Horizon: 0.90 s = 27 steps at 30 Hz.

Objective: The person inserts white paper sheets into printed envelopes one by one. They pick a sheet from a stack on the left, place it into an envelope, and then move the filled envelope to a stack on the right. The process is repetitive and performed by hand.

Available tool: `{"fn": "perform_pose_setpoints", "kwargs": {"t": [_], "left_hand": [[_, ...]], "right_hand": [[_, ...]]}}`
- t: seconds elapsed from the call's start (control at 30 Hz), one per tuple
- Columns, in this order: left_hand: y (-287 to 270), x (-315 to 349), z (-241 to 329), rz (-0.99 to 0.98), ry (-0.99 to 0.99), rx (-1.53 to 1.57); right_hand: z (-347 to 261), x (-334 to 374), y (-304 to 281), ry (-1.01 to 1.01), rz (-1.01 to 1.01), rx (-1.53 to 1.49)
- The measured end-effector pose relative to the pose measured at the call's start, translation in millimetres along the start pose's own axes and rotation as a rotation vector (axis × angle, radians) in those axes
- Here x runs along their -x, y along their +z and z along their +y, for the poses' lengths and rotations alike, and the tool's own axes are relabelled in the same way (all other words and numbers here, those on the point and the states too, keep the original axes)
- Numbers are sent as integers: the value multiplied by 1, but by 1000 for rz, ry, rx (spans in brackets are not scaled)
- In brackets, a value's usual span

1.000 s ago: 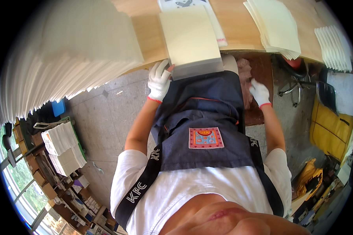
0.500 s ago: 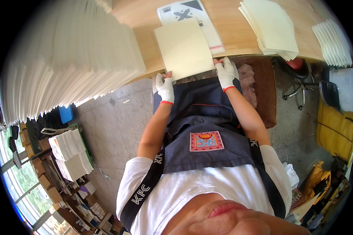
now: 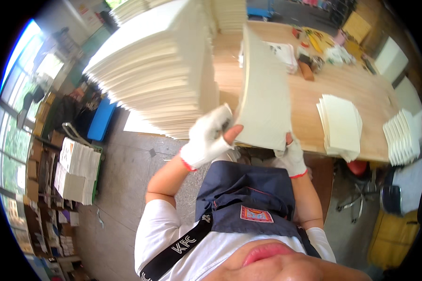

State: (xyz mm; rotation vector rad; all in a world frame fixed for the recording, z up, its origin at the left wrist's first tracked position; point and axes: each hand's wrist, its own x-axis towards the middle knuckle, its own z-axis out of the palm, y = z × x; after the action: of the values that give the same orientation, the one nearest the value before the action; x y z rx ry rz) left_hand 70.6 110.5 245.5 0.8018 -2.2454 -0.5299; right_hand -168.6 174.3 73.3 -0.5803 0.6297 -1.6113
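A cream-coloured stack of paper sheets [image 3: 266, 103] is tilted up and slightly bowed over the near table edge. My left hand [image 3: 208, 140], in a white glove with bare fingertips, is at its left edge; the thumb lies over the near left corner and the fingers curl beside it, their tips partly hidden. My right hand [image 3: 290, 155], gloved the same way, pinches the near right corner, thumb on top and fingers underneath. Behind the raised sheets, a white printed package [image 3: 282, 54] is partly covered.
Tall piles of cream sheets [image 3: 159, 70] rise on the left of the wooden table [image 3: 309, 105]. At right lie a fanned stack [image 3: 341, 124] and another fanned pile [image 3: 402, 138]. Small tools and a clear plastic bag [image 3: 338, 55] sit at the back. A wheeled chair [image 3: 356, 206] stands below.
The sheets have gone from lying nearly flat to tilted upward. My left hand has risen and turned at their left edge; the head view has shifted, showing more of the table's far side.
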Motion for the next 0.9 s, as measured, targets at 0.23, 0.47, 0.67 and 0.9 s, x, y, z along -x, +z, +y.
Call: {"fn": "perform_pose_setpoints", "kwargs": {"t": [0.23,0.47,0.67,0.9], "left_hand": [[-154,-40,43,611,143,23],[-247,-57,-24,255,-469,-754],[-230,-6,-147,666,-110,495],[-38,187,-324,409,-492,-301]], "right_hand": [[-120,-95,205,-158,-292,210],[-127,-142,301,-171,-321,837],[-112,-120,234,-178,-272,418],[-67,-16,14,47,188,377]]}}
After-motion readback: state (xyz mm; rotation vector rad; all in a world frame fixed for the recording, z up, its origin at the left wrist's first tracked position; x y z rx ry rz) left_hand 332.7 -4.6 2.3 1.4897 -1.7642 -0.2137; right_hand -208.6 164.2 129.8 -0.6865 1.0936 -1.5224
